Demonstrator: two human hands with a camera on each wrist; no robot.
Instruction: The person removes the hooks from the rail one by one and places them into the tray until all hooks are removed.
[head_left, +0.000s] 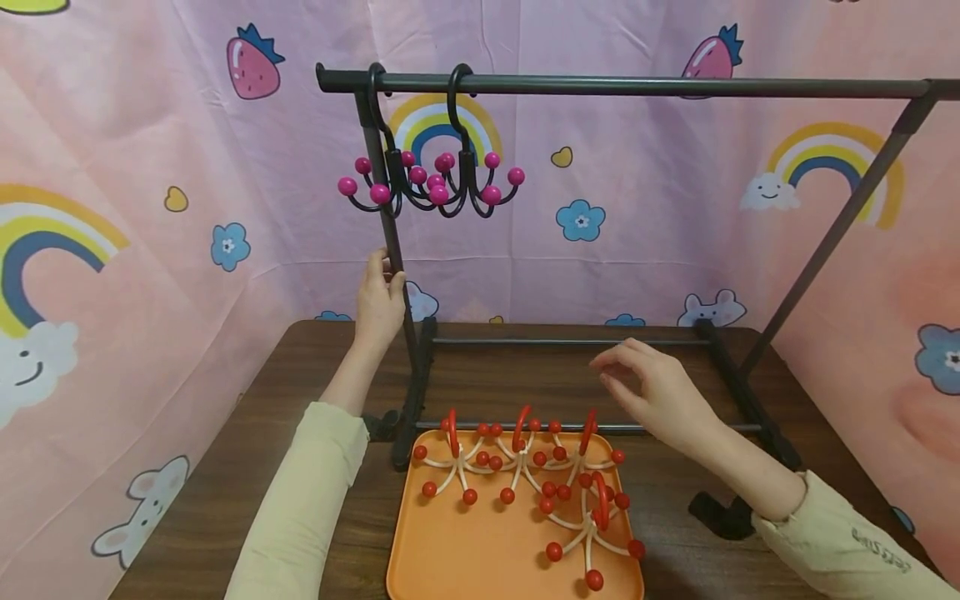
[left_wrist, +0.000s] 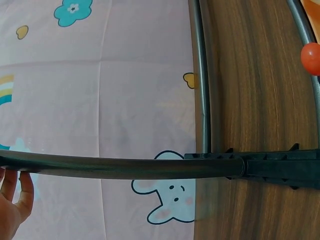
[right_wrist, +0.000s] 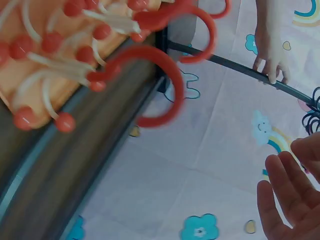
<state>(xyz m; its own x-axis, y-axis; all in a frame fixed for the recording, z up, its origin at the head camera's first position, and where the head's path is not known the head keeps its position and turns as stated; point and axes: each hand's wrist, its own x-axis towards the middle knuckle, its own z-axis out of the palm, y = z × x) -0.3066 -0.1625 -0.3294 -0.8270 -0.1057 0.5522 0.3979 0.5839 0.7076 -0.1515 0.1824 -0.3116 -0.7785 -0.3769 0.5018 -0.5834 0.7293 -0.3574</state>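
Note:
My left hand (head_left: 380, 304) holds the left post (head_left: 397, 250) of a dark metal hanging rack, fingertips against the tube. Above it, two black multi-arm hooks with pink ball tips hang by their curved tops from the top bar (head_left: 600, 85): one hook (head_left: 393, 179) at the left end, another (head_left: 467, 179) just right of it. My right hand (head_left: 663, 392) is in the air over the rack's base, fingers loosely bent, holding nothing. Below and left of it, several cream multi-arm hooks (head_left: 588, 529) with red ball tips and red curved tops lie on an orange tray (head_left: 465, 554).
The rack stands on a brown wooden table (head_left: 315, 467), its lower bars (head_left: 570, 341) behind the tray. A black foot (head_left: 722, 515) sticks out at the right front. Patterned cloth (head_left: 645, 242) hangs behind and at both sides.

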